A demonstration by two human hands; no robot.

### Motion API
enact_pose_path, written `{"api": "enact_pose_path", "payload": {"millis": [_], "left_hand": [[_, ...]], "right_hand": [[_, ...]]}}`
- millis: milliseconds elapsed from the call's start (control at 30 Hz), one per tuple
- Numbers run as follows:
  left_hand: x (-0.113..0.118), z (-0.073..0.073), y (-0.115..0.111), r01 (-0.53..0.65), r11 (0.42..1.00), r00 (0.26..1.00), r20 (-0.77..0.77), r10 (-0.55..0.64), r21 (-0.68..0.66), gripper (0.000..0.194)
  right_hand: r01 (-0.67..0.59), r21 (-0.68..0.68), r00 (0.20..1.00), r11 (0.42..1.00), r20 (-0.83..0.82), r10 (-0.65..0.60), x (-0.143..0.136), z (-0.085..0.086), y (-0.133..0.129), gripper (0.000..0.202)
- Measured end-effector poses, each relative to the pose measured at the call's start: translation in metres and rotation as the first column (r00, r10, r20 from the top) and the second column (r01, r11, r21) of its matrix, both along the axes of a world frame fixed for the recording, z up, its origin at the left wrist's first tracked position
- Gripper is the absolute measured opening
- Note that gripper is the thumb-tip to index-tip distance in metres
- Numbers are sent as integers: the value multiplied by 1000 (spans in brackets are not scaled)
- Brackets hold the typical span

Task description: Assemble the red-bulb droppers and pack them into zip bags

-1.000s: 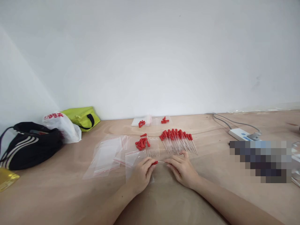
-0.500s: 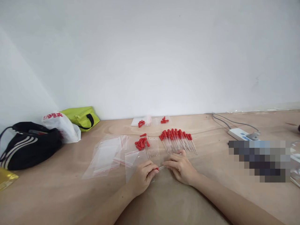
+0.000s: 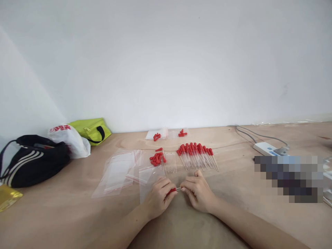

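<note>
My left hand [image 3: 161, 194] is closed in a pinch on a red rubber bulb [image 3: 171, 190]. Its mouth meets a clear dropper tube [image 3: 178, 189], which my right hand [image 3: 198, 192] grips between thumb and fingers; most of the tube is hidden by that hand. Just beyond my hands lies a row of bare clear tubes [image 3: 170, 162]. Left of them is a pile of loose red bulbs [image 3: 156, 159]. To the right, several droppers with red bulbs fitted [image 3: 197, 154] lie fanned out, bulbs toward the wall.
Clear zip bags [image 3: 119, 173] spread left of the bulbs. Farther back sit more bags with red bulbs [image 3: 156, 136]. A black bag [image 3: 36, 160], a white plastic bag [image 3: 77, 143] and a lime-green pouch [image 3: 89, 129] stand at left. A power strip [image 3: 267, 148] with cables lies at right.
The bulb and tube have come together; more of the red bulb shows in my left hand. My right hand has shifted slightly down, its fingers now closer to the bulb.
</note>
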State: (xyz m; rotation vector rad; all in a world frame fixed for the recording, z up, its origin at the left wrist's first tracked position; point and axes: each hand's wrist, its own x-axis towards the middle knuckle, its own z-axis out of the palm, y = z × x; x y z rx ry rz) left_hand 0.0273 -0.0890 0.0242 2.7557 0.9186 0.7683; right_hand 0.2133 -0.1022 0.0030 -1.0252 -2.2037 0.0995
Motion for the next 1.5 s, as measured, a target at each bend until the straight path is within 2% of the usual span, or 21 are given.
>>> {"api": "enact_pose_path", "payload": {"millis": [167, 300, 400, 467, 533, 600, 667, 767, 900, 1000, 1067, 1233, 1300, 1367, 1500], "left_hand": [[0, -1, 3, 8, 1000, 1000, -18, -7, 27, 28], [-3, -1, 11, -21, 997, 999, -30, 24, 79, 25], [-10, -2, 17, -98, 987, 995, 26, 95, 128, 18], [-17, -5, 22, -199, 967, 979, 80, 188, 159, 22], [-23, -8, 26, -294, 943, 954, 106, 280, 157, 27], [-27, -11, 30, -345, 932, 937, 105, 333, 114, 25], [-28, -13, 32, -352, 934, 933, 103, 345, 60, 23], [-27, -15, 34, -345, 939, 934, 105, 343, 4, 18], [-26, -15, 33, -345, 938, 935, 78, 347, -38, 14], [-25, -14, 32, -350, 935, 934, 53, 353, -58, 13], [-25, -14, 32, -355, 933, 933, 35, 358, -61, 13], [-24, -13, 31, -365, 930, 931, 9, 366, -43, 10], [-23, -12, 31, -368, 929, 930, 2, 368, -44, 10], [-23, -11, 31, -376, 925, 927, -7, 376, -49, 10], [-24, -11, 35, -403, 915, 915, -32, 402, -31, 13]], "right_hand": [[27, -14, 999, 1000, 39, -26, -2, 1, 1, 27], [53, 40, 987, 998, 149, -58, -3, 9, 4, 21], [110, 70, 969, 991, 214, -122, 0, 13, 8, 17], [226, 42, 956, 973, 180, -230, 6, 15, 15, 19], [409, -21, 909, 912, 95, -406, 16, 15, 26, 21], [593, -96, 804, 800, 12, -594, 28, 14, 40, 22], [710, -159, 692, 686, -21, -721, 40, 13, 53, 23], [777, -210, 608, 594, 6, -794, 51, 10, 69, 25], [817, -202, 561, 540, 68, -825, 51, 5, 81, 26], [827, -164, 553, 538, 66, -830, 48, 5, 84, 24], [817, -119, 572, 564, 45, -819, 42, 7, 82, 22], [674, -36, 739, 738, 48, -672, 7, 12, 70, 23], [632, -61, 774, 772, 84, -627, -10, 13, 67, 24], [634, -105, 772, 766, 135, -621, -25, 14, 67, 25], [679, -175, 730, 713, 262, -631, -41, 18, 74, 27]]}}
